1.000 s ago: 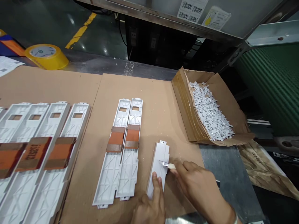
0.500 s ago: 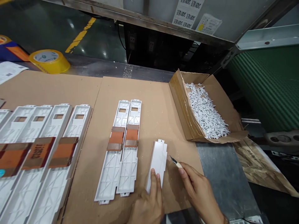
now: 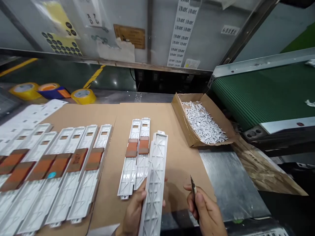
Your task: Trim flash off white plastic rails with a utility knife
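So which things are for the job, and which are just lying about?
For the job: left hand holding a white plastic panel, right hand holding a craft knife, other white panels, cardboard box of white scraps.
Lying about: yellow tape rolls, green conveyor belt.

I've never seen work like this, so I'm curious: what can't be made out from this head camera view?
Head view:
The craft knife: most of its handle is hidden by the right hand.
The white plastic panel in the left hand: its lower end is cut off by the bottom edge.
The white scraps in the cardboard carton: too small to make out their shapes.
The paper strip on the wall: its print is too small to read.
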